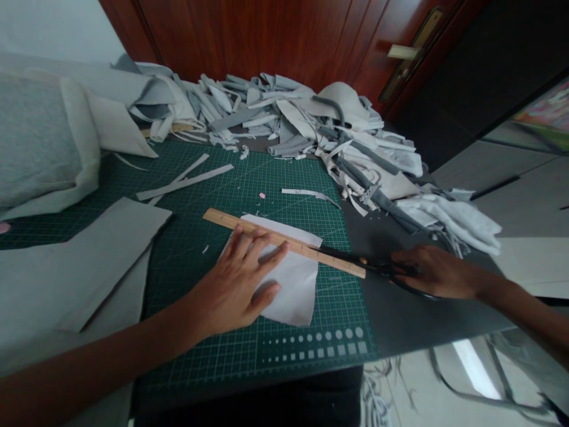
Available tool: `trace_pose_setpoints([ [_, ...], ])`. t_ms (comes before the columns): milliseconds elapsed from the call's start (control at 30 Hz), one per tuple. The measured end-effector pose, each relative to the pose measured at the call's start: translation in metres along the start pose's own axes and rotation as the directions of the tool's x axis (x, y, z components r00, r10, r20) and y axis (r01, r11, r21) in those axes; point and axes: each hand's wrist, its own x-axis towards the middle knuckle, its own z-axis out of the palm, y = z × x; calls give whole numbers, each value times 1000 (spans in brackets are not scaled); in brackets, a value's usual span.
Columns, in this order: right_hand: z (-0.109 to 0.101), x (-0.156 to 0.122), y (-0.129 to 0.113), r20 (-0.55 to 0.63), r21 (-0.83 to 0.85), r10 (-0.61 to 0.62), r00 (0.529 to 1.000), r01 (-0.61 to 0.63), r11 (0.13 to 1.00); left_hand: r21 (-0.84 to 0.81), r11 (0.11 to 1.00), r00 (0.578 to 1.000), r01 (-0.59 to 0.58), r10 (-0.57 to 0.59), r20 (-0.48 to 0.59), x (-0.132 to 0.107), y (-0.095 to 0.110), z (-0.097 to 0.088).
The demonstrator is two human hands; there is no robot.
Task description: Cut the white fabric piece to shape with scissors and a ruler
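Observation:
My left hand (235,281) presses flat with spread fingers on a wooden ruler (284,244) and a white fabric piece (291,284), which lie slantwise on a green cutting mat (267,178). The fingertips rest on the ruler's near side. My right hand (433,271) grips the handles of black fabric scissors (355,260). Their blades reach left along the ruler's far edge, and their tips are hidden under or behind the ruler. Two pale fabric strips (186,181) lie further up the mat.
A heap of grey and white fabric scraps (284,112) fills the far side of the dark table (400,314). Grey fabric sheets (75,279) and a cushion (40,136) cover the left. Behind stands a wooden door (267,35) with a handle (402,52).

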Motion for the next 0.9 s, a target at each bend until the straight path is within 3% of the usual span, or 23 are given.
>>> trace_pose_setpoints([
  [233, 6, 0, -10, 35, -187, 48, 998, -41, 982, 34, 999, 1000, -5, 5, 3, 0, 0, -1],
  [500, 11, -1, -8, -7, -147, 32, 999, -33, 989, 46, 999, 1000, -9, 8, 16, 1, 0, -2],
  [900, 15, 5, -12, -97, -220, -3, 995, -18, 975, 33, 999, 1000, -13, 13, 5, 0, -1, -1],
])
